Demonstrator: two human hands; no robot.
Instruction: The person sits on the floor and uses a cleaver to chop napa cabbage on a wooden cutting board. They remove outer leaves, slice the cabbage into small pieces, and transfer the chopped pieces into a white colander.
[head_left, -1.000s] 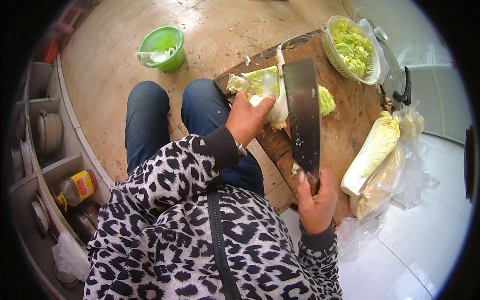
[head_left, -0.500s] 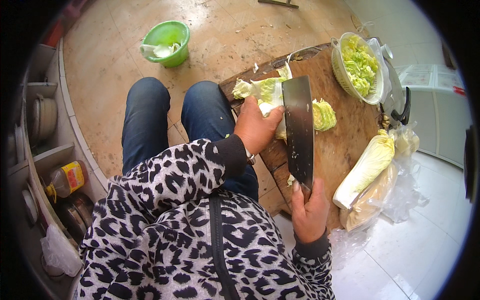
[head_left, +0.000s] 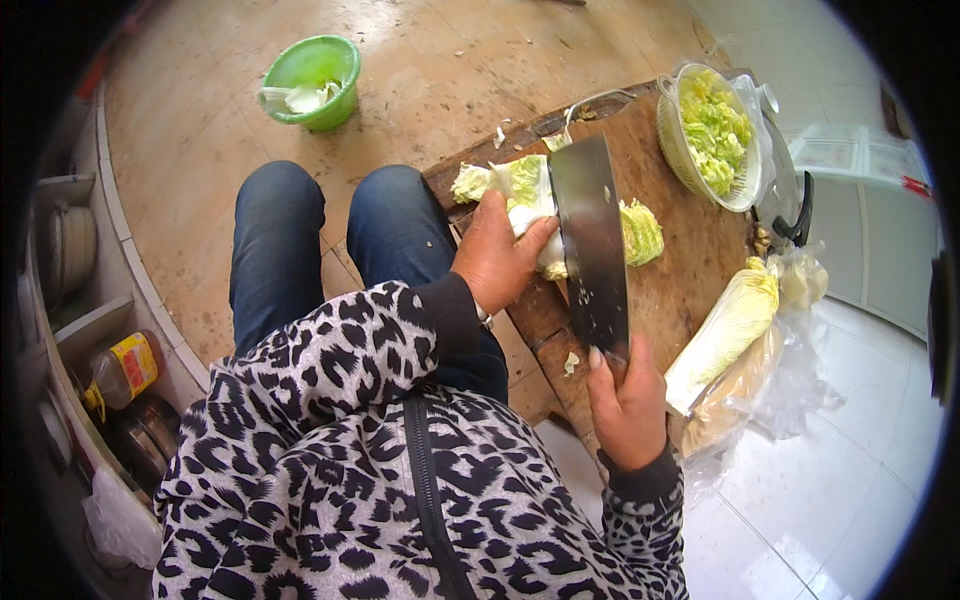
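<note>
My right hand (head_left: 630,405) is closed round the handle of a broad cleaver (head_left: 592,235), its dark blade flecked with bits of leaf. The blade stands across some napa cabbage leaves (head_left: 523,182) on a worn wooden board (head_left: 690,275). Pressing those leaves down, my left hand (head_left: 498,255) has its fingers curled over them and its thumb close beside the blade. To the right of the blade lies a cut yellow-green piece of cabbage (head_left: 641,233). The blade hides where its edge meets the leaves and board.
A cream basket (head_left: 668,150) of cut cabbage stands at the board's far right, beside a pan lid with a black handle (head_left: 800,215). A whole napa cabbage (head_left: 722,335) lies on the right with plastic bags (head_left: 790,395). A green basin (head_left: 340,105) sits on the floor.
The view has shifted slightly. The cleaver leans a little more to the left at its far end, and my right hand sits slightly farther right. My left hand still holds the leaves.
</note>
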